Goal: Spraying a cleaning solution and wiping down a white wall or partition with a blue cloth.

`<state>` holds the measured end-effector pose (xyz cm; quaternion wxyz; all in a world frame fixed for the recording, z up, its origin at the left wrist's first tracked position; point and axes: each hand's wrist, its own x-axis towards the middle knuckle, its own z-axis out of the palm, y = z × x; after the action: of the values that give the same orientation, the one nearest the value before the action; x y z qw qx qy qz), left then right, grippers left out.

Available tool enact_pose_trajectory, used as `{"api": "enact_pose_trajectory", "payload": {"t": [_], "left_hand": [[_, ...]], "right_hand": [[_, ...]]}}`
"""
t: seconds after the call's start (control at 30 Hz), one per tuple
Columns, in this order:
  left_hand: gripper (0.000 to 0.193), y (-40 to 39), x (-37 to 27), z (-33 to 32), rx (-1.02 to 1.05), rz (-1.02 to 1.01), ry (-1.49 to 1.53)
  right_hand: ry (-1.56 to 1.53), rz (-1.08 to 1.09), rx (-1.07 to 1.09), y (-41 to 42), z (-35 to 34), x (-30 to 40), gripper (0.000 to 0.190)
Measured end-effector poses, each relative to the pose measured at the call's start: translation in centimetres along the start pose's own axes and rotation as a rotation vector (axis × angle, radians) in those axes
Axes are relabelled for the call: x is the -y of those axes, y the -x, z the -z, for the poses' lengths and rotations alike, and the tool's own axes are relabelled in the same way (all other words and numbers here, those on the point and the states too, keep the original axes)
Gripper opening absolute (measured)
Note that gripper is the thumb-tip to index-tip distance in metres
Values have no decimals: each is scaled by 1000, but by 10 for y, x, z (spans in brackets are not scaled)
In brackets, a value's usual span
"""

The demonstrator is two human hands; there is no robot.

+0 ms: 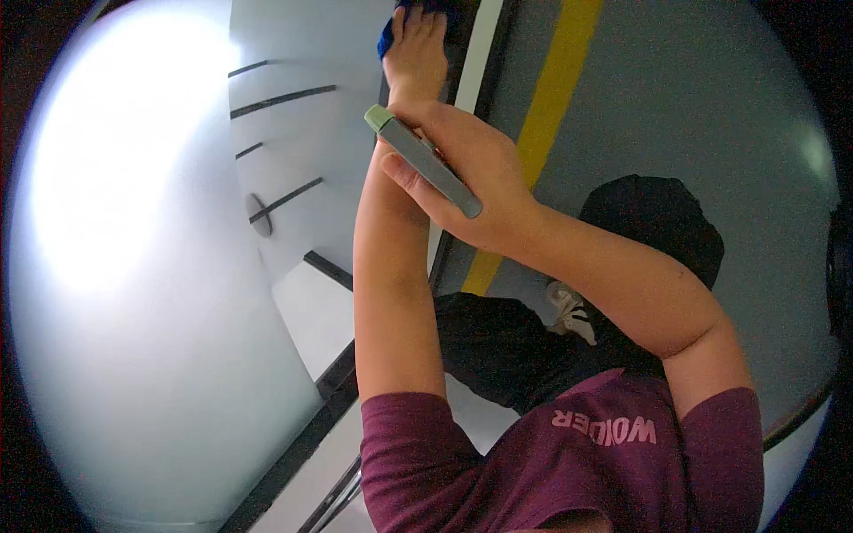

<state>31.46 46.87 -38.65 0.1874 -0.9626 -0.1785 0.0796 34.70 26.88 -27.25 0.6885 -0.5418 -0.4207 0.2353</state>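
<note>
My left hand (pixel 417 56) is stretched forward at the top, fingers spread over a blue cloth (pixel 386 38) that shows at its edges. Part of that cloth lies under the palm, beside a dark surface. Closer to me, my right hand (pixel 476 170) is closed around a slim grey handheld tool (pixel 433 170) with a light green end (pixel 378 118). The green end points up and to the left. My right hand crosses in front of my left forearm; I cannot tell whether they touch.
To the left stands a large whitish panel (pixel 166 373) with strong glare. Dark bars (pixel 283 102) jut out beside it. A dark-edged white strip (pixel 490 53) runs along the grey floor (pixel 700 100), which bears a yellow stripe (pixel 560 80). A light shoe (pixel 571 313) shows near dark trousers (pixel 486 340).
</note>
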Motion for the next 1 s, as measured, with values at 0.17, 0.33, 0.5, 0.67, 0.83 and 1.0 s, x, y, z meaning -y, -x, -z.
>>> {"api": "enact_pose_trajectory", "payload": {"t": [0.17,0.33,0.5,0.67,0.83,1.0], "left_hand": [[36,-1,-3,-2,-72,-26,5],[33,0,-5,1,-132,45,106],[31,14,-5,1,-88,114,129],[39,62,-31,25,1,12,-58],[41,120,-38,10,85,131,-9],[43,172,-50,-5,244,313,80]], "right_hand": [[37,89,-33,7,-10,-6,29],[62,-5,-9,-6,11,-11,31],[131,58,-18,-20,22,-9,31],[142,77,58,-15,18,-20,31],[195,133,142,-14,11,-18,33],[205,152,159,-10,5,-19,34]]}}
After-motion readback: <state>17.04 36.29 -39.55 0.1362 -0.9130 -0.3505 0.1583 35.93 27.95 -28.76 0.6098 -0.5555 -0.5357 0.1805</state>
